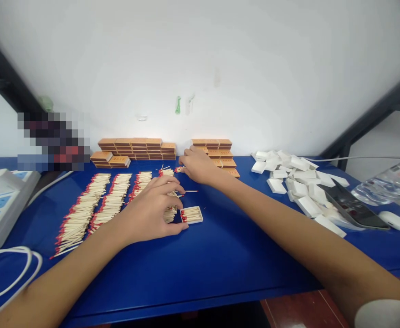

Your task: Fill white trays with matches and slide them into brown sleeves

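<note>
A pale wall (241,68) rises behind the blue desk (227,264). Across the desk's left half and toward its middle lie four rows of red-headed matches (80,214), running from front to back. On the right spreads a heap of small white boxes (302,177). At the far left sits a white power strip (2,209). Against the wall, orange-topped matchboxes stand stacked in two groups, a left stack (130,148) and a right stack (220,157), the latter partly hidden by the right arm. A clear bottle (381,187) lies beyond the heap.

The left hand (157,205) is loosely curled over the fourth row, its thumb at the near left corner of the white tray; whether it grips anything is unclear. The right hand (196,164) bends its fingers down at the far end of that row, and I cannot tell whether it pinches any matches. A dark phone (353,209) lies against the heap. The white tray (192,215), partly filled with matches, rests on the desk just right of the left hand. One loose match (190,191) lies behind it.
</note>
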The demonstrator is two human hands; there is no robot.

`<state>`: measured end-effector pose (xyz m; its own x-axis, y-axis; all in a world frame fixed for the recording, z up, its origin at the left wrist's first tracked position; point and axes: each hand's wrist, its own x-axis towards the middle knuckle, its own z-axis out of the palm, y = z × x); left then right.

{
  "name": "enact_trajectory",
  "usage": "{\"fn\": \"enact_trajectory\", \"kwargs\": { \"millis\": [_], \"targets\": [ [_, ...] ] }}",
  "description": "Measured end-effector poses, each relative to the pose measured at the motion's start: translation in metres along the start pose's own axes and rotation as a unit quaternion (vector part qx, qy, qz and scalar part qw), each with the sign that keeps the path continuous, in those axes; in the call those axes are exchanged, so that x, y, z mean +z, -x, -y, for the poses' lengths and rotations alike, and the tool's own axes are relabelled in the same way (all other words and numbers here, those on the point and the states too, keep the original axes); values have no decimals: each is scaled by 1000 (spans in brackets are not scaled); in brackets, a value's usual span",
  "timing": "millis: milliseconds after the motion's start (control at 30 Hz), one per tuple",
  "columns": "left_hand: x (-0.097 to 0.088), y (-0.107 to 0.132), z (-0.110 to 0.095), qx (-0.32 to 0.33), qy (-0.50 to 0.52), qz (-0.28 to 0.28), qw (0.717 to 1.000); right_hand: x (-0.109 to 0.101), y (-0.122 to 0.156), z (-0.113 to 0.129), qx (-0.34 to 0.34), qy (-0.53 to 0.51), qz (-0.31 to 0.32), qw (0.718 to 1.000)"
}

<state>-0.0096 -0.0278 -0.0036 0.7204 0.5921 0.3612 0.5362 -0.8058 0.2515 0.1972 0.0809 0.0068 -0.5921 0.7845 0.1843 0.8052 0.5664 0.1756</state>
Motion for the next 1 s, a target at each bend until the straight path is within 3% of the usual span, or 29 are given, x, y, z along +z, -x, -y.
{"fn": "enact_trajectory", "kwargs": {
  "millis": [133, 367, 567, 700, 867, 1000],
  "targets": [
    [0, 0, 0, -4, 2, 6, 1000, 4, -7, 1, 5, 6, 28, 1000],
    [0, 0, 1, -1, 1, 6, 1000, -19, 19, 8, -6, -13, 77, 997],
    [1, -1, 3, 4, 0, 4, 1000, -27, 50, 16, -25, -15, 75, 997],
    [0, -2, 3, 5, -1, 6, 1000, -30, 77, 9, -1, -86, 45, 995],
    [-1, -2, 2, -1, -1, 12, 1000, -22, 96, 1, 30, -222, 16, 974],
    [-2, -2, 1, -5, -1, 12, 1000, -10, 90, 10, 22, -214, 36, 976]
  ]
}}
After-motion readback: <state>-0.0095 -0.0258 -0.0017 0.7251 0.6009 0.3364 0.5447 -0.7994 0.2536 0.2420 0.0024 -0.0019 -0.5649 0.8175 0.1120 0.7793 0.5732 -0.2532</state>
